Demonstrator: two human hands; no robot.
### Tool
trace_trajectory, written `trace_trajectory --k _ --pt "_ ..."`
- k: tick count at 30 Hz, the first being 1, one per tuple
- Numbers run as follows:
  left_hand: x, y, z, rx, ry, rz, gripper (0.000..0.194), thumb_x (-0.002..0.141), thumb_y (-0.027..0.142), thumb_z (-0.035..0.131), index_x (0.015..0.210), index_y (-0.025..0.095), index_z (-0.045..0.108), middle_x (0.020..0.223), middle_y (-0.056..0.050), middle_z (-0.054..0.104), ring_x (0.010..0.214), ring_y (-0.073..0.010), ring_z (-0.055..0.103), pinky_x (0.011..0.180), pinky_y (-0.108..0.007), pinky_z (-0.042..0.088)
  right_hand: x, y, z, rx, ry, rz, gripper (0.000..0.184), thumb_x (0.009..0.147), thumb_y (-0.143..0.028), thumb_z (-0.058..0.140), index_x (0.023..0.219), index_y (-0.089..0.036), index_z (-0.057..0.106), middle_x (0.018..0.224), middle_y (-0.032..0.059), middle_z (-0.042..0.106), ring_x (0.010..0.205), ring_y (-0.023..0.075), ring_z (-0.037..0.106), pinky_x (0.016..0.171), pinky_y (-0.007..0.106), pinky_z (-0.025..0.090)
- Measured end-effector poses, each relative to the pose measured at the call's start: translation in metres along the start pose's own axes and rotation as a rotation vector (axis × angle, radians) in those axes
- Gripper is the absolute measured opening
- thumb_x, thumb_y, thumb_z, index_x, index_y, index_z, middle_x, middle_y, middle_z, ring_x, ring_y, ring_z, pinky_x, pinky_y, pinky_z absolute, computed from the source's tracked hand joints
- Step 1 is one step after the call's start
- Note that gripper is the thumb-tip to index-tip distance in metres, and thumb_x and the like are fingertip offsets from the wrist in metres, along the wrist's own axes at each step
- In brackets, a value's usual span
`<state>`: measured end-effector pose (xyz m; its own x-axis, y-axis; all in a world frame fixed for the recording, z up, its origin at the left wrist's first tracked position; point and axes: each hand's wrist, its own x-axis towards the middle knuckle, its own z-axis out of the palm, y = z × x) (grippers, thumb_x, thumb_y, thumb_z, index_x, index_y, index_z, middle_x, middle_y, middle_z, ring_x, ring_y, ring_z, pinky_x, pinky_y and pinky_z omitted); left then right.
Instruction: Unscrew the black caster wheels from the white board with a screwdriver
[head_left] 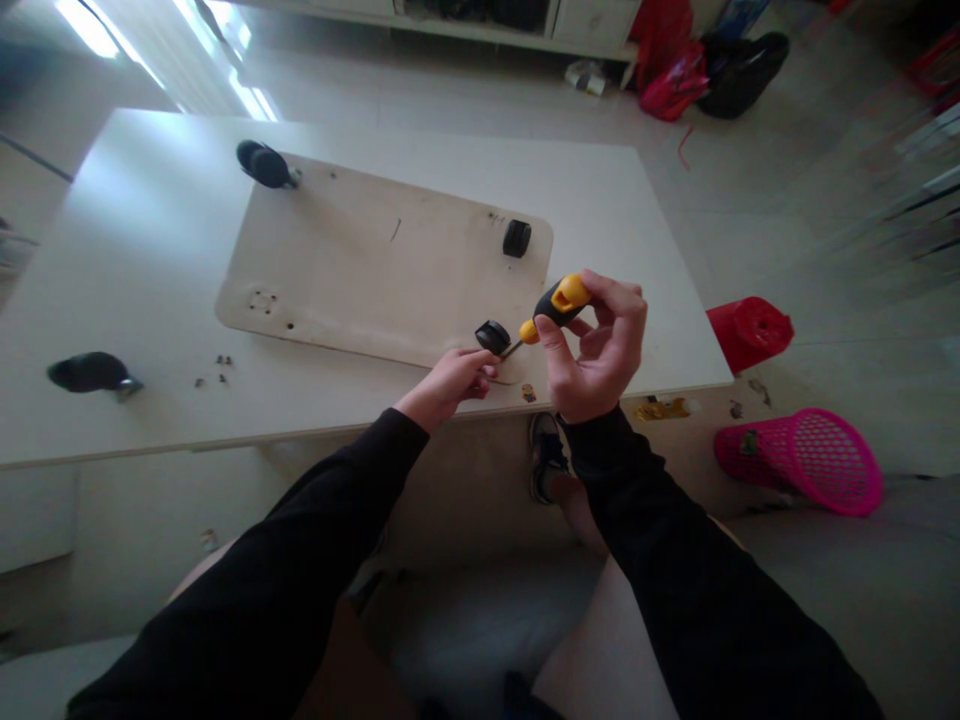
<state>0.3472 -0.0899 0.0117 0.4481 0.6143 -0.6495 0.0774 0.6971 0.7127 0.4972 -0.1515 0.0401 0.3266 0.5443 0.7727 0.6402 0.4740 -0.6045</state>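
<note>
A yellow-and-black screwdriver (555, 302) is gripped by its handle in my right hand (600, 350). Its shaft slants down left to the near right corner of a pale board (375, 260). Beside a black caster (492, 336) there, my left hand (459, 380) has its fingers pinched together close to the screwdriver tip; what they hold is hidden. Another black caster (517, 239) stands at the far right corner. A swivel caster (266, 165) sits at the far left corner. Marked with several small holes, the near left corner bears no caster.
The board lies on a white table (600, 190). Left of it are a loose caster (94, 374) and several small screws (222, 378). On the floor to the right are a red bin (750, 330) and a pink mesh basket (799, 460). Bags (671, 75) rest beyond the table.
</note>
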Motion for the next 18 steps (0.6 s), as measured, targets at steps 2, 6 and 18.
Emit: trace_trajectory --k 2,6,18 --pt "0.0006 -0.0003 -0.0001 0.0 0.001 0.002 0.012 0.096 0.009 0.063 0.086 0.012 0.069 0.07 0.001 0.059 0.046 -0.0062 0.049 0.048 -0.022 0.038 -0.0005 -0.0004 0.0 0.011 -0.002 0.002 0.044 0.096 -0.034 0.073 0.138 -0.034 0.058 0.123 0.0054 0.059 0.109 0.0205 0.068 0.071 0.031 0.069" --pt "0.002 -0.0016 -0.0006 -0.001 0.001 0.006 0.012 0.094 0.009 0.066 0.083 0.014 0.068 0.069 0.001 0.06 0.046 -0.0062 0.049 0.047 -0.022 0.038 -0.0022 -0.0025 0.0 0.002 -0.038 0.013 0.043 0.098 -0.037 0.07 0.139 -0.035 0.057 0.123 0.0055 0.059 0.109 0.0208 0.068 0.071 0.033 0.07" --pt "0.0022 -0.0014 0.0003 0.002 0.01 0.004 0.022 0.096 0.008 0.062 0.076 0.014 0.063 0.068 0.0 0.059 0.045 -0.006 0.048 0.046 -0.022 0.036 -0.0018 -0.001 -0.0022 0.017 -0.1 -0.025 0.047 0.1 -0.027 0.059 0.146 -0.034 0.054 0.134 0.0067 0.064 0.118 0.0241 0.072 0.086 0.042 0.071"
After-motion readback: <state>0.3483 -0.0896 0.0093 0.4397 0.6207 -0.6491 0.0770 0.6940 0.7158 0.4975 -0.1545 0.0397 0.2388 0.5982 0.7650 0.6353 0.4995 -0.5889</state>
